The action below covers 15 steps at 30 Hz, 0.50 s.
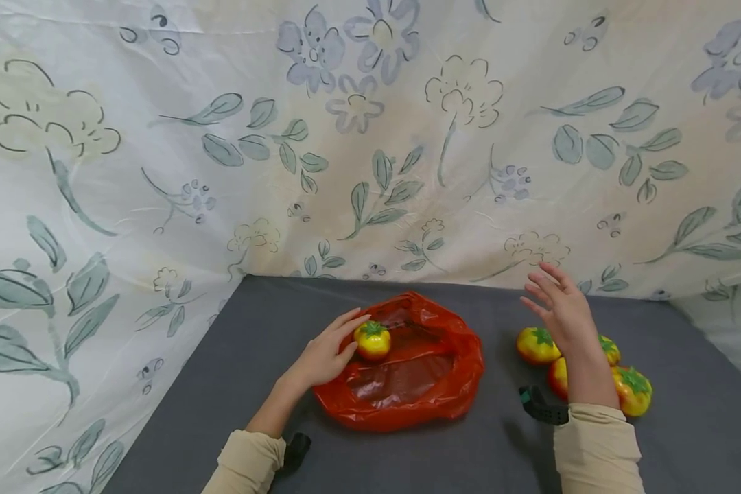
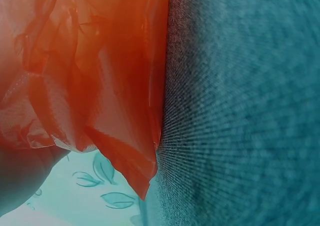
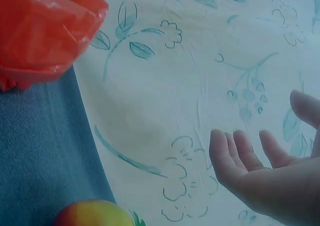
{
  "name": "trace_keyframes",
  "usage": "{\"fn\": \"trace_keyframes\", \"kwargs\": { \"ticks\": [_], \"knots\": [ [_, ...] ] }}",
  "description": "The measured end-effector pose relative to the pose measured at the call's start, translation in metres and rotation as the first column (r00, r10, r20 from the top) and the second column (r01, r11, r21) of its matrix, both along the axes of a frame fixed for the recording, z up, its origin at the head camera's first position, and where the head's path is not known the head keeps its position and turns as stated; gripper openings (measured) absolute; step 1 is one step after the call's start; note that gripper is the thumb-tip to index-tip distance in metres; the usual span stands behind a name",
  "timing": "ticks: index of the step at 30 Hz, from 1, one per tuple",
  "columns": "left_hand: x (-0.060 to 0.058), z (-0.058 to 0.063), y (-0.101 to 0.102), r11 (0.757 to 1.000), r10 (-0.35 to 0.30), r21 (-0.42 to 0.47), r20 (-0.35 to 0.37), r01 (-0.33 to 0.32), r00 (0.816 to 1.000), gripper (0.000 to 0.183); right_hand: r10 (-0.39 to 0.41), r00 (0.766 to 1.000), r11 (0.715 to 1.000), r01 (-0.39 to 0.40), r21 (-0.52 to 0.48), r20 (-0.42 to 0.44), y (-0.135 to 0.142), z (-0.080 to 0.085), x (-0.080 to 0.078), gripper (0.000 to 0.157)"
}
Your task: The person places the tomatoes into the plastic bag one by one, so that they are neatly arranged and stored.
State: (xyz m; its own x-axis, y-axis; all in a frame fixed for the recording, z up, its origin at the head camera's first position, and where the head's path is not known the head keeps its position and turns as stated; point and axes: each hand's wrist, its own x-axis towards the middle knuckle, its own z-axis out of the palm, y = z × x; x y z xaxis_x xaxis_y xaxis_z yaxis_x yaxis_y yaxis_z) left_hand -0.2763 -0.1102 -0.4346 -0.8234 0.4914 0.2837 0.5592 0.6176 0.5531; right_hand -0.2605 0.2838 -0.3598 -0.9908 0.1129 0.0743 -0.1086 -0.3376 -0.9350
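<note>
In the head view my left hand is at the left rim of a red plastic bag, which lies with its mouth spread open. Thumb and fingers pinch a yellow-red persimmon-like fruit with a green leafy top, over the bag's mouth. In the left wrist view the crumpled bag hides most of that hand. My right hand is raised, holding nothing, its fingers spread and slightly bent. Below it lie several similar fruits, partly hidden by the forearm.
A dark grey cloth covers the table. Behind it hangs a pale curtain printed with flowers and leaves. Dark wrist straps are on both arms. The bag stands between the left hand and the fruit group at the right.
</note>
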Motion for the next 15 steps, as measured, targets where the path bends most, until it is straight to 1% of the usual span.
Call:
{"fn": "trace_keyframes", "kwargs": {
  "ticks": [4,10,15],
  "knots": [
    [0.0,0.001,0.0,1.0,-0.005,0.008,0.005,0.005,1.0,0.053,-0.015,1.0,1.0,0.015,-0.006,0.0,0.004,0.0,0.001,0.054],
    [-0.001,0.001,-0.001,1.0,-0.005,-0.003,0.01,0.006,1.0,0.053,-0.026,1.0,0.998,0.026,-0.054,0.01,0.012,-0.002,0.003,0.052],
    [-0.002,0.001,-0.001,1.0,-0.015,0.004,0.007,0.015,1.0,0.053,-0.062,0.997,0.997,0.064,-0.049,0.04,0.017,-0.004,0.0,0.06]
  ]
}}
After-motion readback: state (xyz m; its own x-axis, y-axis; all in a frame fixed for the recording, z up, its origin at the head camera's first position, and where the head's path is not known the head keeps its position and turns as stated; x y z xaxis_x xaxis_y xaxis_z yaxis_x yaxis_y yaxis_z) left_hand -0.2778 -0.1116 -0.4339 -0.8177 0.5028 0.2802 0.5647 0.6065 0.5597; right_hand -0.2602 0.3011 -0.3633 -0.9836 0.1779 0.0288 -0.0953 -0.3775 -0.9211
